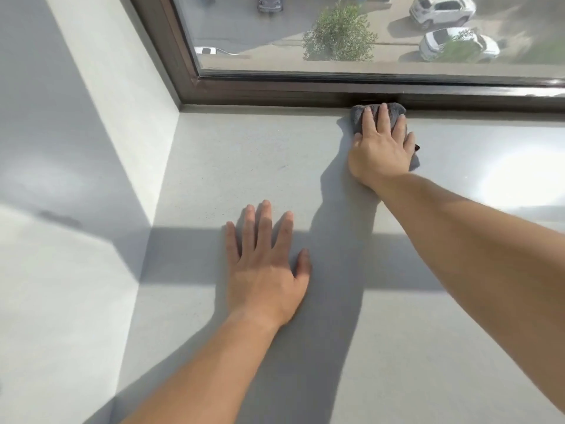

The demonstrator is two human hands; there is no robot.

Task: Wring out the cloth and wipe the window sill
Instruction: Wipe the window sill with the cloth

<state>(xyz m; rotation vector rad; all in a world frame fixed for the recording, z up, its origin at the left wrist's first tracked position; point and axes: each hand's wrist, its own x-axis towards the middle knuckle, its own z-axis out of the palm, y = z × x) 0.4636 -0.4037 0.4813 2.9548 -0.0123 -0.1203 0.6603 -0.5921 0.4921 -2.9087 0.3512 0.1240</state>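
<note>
Grey cloth is pressed flat on the window sill, its far edge touching the bottom rail of the dark window frame. Right hand is laid on top of the cloth, fingers straight and spread, tips just short of the frame; nothing is gripped. Left hand is planted palm-down on the bare sill, fingers extended, well back from the frame and left of the cloth. The hands are kept apart. Frame corner and side wall are seen left of both hands.
</note>
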